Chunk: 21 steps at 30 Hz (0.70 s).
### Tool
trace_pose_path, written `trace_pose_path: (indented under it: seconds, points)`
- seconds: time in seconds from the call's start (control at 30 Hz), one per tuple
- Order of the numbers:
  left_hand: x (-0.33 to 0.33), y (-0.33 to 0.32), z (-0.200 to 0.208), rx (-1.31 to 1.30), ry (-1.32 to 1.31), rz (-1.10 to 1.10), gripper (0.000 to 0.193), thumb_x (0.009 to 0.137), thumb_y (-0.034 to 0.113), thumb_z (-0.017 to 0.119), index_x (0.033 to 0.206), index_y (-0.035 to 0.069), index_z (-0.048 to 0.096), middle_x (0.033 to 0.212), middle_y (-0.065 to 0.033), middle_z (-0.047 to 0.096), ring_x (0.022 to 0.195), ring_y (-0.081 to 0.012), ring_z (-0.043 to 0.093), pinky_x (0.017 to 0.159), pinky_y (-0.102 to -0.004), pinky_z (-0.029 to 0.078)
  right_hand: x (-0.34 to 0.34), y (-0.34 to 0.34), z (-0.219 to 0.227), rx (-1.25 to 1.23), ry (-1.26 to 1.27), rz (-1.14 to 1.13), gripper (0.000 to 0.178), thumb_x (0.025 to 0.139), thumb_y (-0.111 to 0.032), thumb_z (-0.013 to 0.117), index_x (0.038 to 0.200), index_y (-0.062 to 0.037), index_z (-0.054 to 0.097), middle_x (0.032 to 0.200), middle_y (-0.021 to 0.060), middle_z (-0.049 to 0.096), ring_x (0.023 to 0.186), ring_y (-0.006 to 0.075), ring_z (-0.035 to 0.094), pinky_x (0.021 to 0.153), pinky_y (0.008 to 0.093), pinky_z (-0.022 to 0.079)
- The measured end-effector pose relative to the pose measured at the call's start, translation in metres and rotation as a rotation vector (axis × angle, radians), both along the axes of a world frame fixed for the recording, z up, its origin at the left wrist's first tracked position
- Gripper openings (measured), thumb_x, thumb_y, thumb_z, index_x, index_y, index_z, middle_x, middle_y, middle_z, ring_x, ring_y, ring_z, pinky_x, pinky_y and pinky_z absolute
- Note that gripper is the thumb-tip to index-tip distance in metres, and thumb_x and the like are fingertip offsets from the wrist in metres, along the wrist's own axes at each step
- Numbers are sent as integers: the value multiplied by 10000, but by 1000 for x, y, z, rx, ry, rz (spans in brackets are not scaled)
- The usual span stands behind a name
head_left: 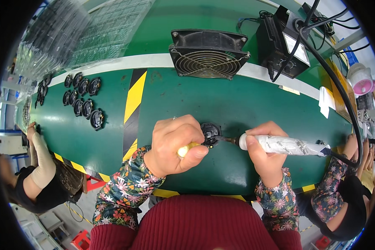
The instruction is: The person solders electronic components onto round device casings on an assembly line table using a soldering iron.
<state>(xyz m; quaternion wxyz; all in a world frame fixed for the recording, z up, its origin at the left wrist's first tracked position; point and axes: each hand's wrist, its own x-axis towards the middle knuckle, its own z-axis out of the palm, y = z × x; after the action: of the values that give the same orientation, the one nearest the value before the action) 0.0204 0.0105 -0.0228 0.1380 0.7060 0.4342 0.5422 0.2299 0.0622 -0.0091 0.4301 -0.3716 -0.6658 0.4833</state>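
Observation:
My right hand (267,152) grips a soldering iron (279,144) by its handle, which is wrapped in white printed film. Its metal tip points left and reaches a round black plastic part (211,134) on the green table. My left hand (177,143) is closed at the left side of this part. Out of that fist shows the rounded end of a yellow-handled tool (186,150); its working end is hidden by my fingers, so its kind does not show. Whether the iron's tip touches the part or hovers just over it, I cannot tell.
A black fan (209,56) stands behind the part. To its right is a black soldering station (285,46), whose thick cable (341,87) loops down the right side. Several similar black parts (87,107) lie left of the striped tape (134,100). Other people sit at both sides.

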Motion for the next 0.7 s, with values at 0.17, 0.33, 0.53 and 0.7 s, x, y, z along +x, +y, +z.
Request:
trace_pose_path:
  seconds: [0.17, 0.33, 0.53, 0.7]
  points:
    - [1, 0, 0, 3, -4, 7, 293, 845, 302, 624, 693, 70, 528, 647, -51, 546, 477, -187, 510, 421, -283, 381, 0, 1, 1, 29, -19, 6, 85, 756, -11, 679, 766, 14, 599, 691, 54, 638, 599, 67, 581, 539, 212, 459]
    - [1, 0, 0, 4, 7, 11, 301, 850, 310, 618, 690, 72, 528, 647, -50, 547, 474, -186, 508, 418, -283, 378, 1, 3, 0, 61, -49, 19, 91, 748, -18, 682, 761, 12, 597, 682, 53, 639, 590, 70, 585, 532, 214, 459]
    - [1, 0, 0, 1, 10, 13, 299, 849, 311, 618, 690, 73, 529, 648, -51, 548, 476, -188, 512, 419, -284, 379, 1, 3, -1, 74, -43, 11, 95, 747, -21, 684, 756, 10, 595, 680, 54, 640, 586, 74, 589, 531, 215, 460]
    - [0, 1, 1, -12, -6, 11, 282, 845, 290, 625, 692, 72, 531, 647, -53, 550, 483, -194, 518, 426, -287, 386, 1, 3, -3, 58, -27, 13, 103, 755, -31, 690, 758, 10, 595, 687, 55, 643, 588, 76, 590, 534, 217, 463]
